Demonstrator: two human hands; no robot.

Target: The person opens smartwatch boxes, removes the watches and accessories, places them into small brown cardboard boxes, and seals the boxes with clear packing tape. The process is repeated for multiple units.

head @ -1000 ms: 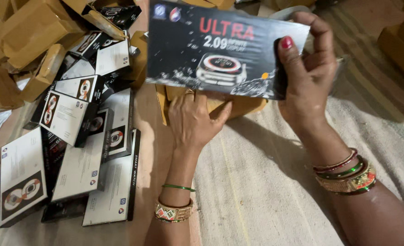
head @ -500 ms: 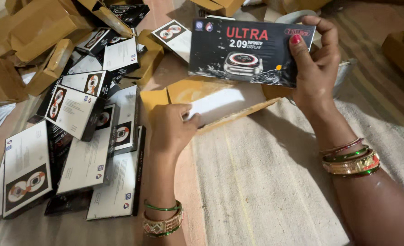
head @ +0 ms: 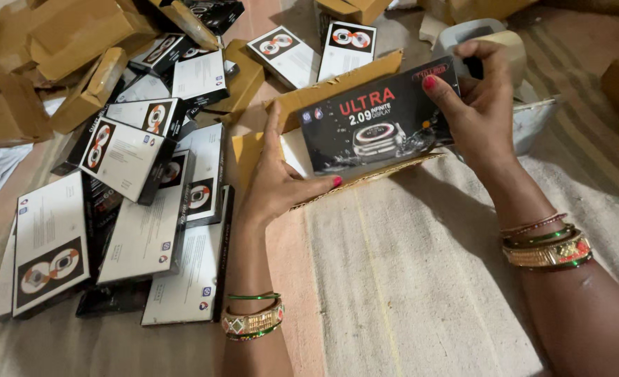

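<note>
Striped mat: black-and-white flat boxes heaped at left edge. Open cardboard carton at centre, left hand clamped on its flap. Black watch box, pinched in right hand, now lower, over carton.

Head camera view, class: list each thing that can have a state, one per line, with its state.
Black product box: shut, held tilted by both hands.
Brown carton: open, beneath it.
Left hand: gripping carton and box edge.
Right hand: gripping box end.
White-and-black boxes: shut, piled flat.
</note>
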